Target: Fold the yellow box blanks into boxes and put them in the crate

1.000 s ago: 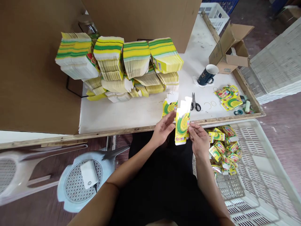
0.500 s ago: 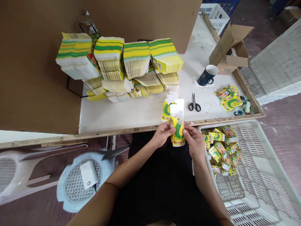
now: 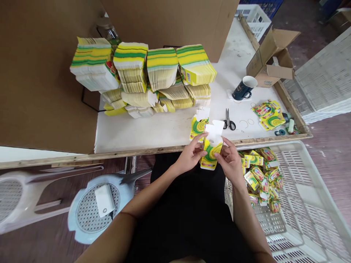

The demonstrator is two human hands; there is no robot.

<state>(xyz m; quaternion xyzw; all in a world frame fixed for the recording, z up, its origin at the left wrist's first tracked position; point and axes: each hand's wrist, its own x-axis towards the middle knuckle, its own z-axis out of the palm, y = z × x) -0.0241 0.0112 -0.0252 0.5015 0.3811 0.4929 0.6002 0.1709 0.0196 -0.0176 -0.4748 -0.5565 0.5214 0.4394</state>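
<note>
Both hands grip one small yellow-and-green carton (image 3: 210,151) just in front of the table's wooden edge. My left hand (image 3: 189,155) pinches its left side, and my right hand (image 3: 230,160) holds its right side. The carton is opened into a box shape, its white top flaps standing up. A short stack of flat cartons (image 3: 197,126) lies on the white table (image 3: 153,129) just behind my hands. Tall stacks of flat cartons (image 3: 145,76) fill the back of the table.
Scissors (image 3: 227,120), a dark mug (image 3: 244,87), rubber bands and loose cartons (image 3: 268,115) lie on the right of the table. An open cardboard box (image 3: 271,54) stands at the far right. A white crate (image 3: 301,197) holding folded cartons (image 3: 260,175) sits at my right. A plastic stool (image 3: 93,208) carries a white device at my left.
The carton went from flat and upright to popped open into a box. Both hands shifted slightly lower and closed in on its sides.
</note>
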